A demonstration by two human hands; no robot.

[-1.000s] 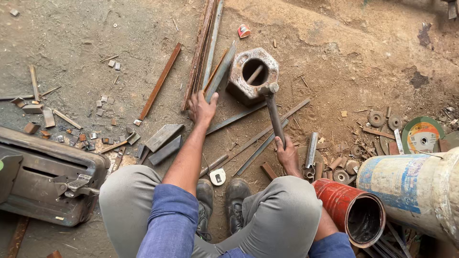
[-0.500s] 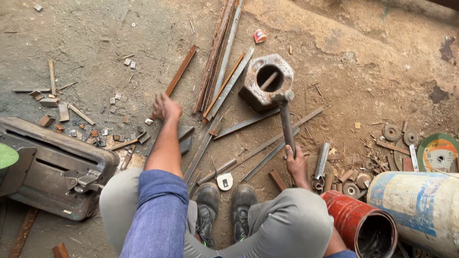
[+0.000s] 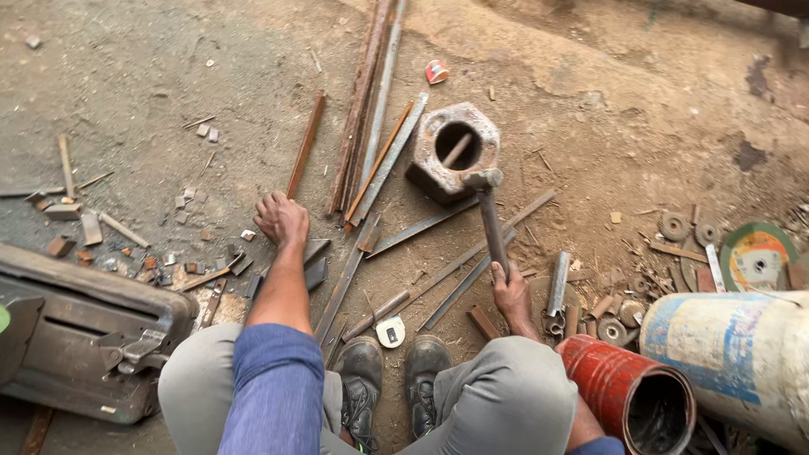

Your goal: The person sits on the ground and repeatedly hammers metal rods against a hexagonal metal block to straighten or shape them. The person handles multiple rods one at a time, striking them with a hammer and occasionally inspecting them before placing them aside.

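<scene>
I squat on a dirt floor. My right hand grips the handle of a hammer whose head rests on the rim of a big rusty hexagonal nut with a round hole. My left hand reaches out to the left, fingers curled down on the ground beside a thin rusty rod and small metal scraps. I cannot tell whether it holds anything. Flat steel strips lie between my hands.
Long rusty bars run toward the top. A grey metal machine sits at left. A red cylinder and a white-blue drum lie at right, by a green cutting disc and washers. A tape measure lies near my boots.
My left hand left the bars beside the nut and swung left and down to the scraps on the ground. The right hand keeps the hammer on the nut.
</scene>
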